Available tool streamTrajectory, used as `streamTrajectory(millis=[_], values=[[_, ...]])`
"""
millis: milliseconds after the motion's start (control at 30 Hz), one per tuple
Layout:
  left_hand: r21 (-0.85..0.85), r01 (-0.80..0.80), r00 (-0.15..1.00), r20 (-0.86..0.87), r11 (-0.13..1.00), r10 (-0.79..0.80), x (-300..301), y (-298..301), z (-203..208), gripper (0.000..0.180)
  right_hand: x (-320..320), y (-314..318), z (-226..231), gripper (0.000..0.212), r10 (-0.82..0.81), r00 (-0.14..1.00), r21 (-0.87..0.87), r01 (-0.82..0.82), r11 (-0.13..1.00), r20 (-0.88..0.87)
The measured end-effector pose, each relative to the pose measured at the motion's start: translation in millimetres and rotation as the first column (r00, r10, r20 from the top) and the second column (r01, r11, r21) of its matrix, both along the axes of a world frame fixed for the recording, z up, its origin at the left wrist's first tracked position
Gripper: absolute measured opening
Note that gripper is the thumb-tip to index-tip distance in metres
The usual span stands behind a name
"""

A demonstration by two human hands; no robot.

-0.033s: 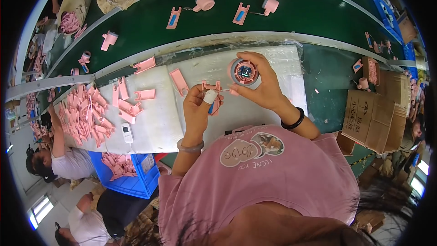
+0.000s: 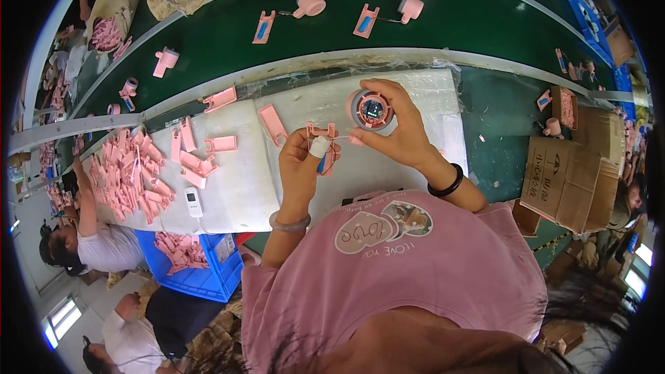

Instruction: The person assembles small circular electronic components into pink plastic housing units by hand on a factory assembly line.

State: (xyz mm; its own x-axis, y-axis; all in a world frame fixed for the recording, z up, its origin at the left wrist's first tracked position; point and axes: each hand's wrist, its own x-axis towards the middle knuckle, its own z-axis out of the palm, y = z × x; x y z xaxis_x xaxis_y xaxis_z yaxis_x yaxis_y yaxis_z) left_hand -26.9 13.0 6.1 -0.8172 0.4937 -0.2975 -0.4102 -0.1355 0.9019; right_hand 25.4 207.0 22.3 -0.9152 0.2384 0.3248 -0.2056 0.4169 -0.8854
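Observation:
My left hand (image 2: 299, 161), a white wrap on its thumb, grips a pink plastic handle shell (image 2: 328, 166). Inside the shell a blue cylindrical cell (image 2: 321, 164) shows beside thin wires. My right hand (image 2: 402, 128) is closed around a round pink-and-grey housing (image 2: 352, 105) whose open face is turned up. Within it sits a dark circuit board (image 2: 374, 109) with small lit spots. A short wire spans the gap between the two parts, near my right thumb. Just beyond my left hand a loose pink shell (image 2: 272, 125) rests on the white work surface (image 2: 242, 187).
Pink shells form a large pile (image 2: 128, 173) at the left, near a white handheld device (image 2: 193, 201). A blue bin (image 2: 201, 280) holds more. Wired pink assemblies lie along the green belt (image 2: 222, 28). Cardboard boxes (image 2: 564, 180) stand at the right; co-workers (image 2: 111, 246) sit at the left.

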Motion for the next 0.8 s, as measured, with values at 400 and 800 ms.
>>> streamTrajectory(millis=[400, 800], values=[[0.001, 0.003, 0.998, 0.067, 1.000, -0.003, -4, 0, -4, 0.020, -1, 0, -2, 0.071, -0.004, 1.000, 0.013, 0.004, 1.000, -0.005], [-0.009, 0.028, 0.998, 0.065, 1.000, -0.028, -4, -1, -6, 0.020, 0, 0, -5, 0.072, -0.005, 1.000, 0.019, 0.005, 1.000, -0.006]])
